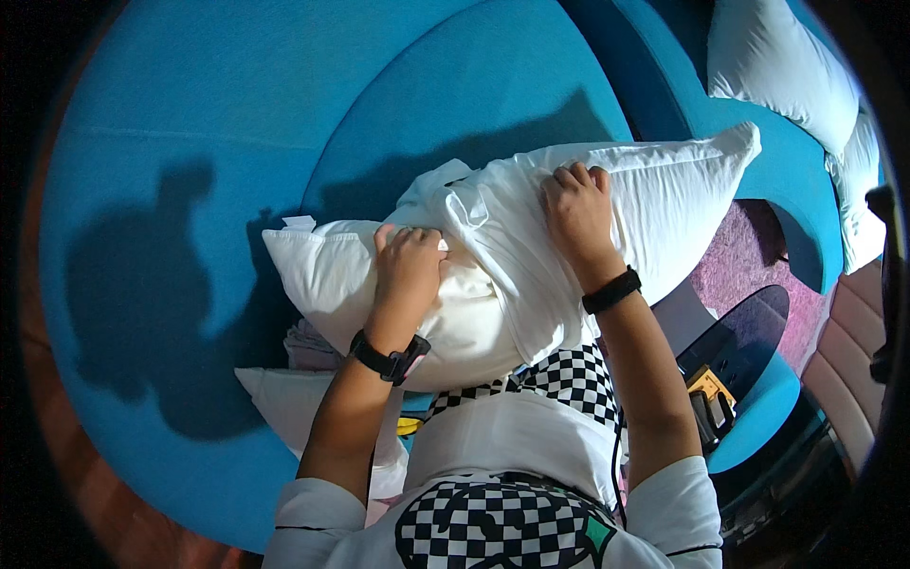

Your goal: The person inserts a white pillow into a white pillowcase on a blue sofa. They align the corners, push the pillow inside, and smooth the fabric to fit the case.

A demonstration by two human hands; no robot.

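Note:
A white pillow [334, 284] lies across my front, with a white pillowcase [661, 199] over its right part and its left end bare. My left hand [412, 263] grips the pillow near its middle, beside the bunched opening of the case; its fingertips are partly hidden in the fabric. Farther right, my right hand [579, 206] has its fingers curled into the pillowcase near the upper edge. A small white tag [299, 223] sticks out at the pillow's upper left. Folds of the case hang loosely between my hands.
Under the pillow is a round blue upholstered bed or sofa [455, 78]. Another white pillow [284, 398] lies at lower left, near folded cloth [309, 347]. More white pillows [789, 78] rest at upper right. A dark glass tabletop [746, 334] stands at right.

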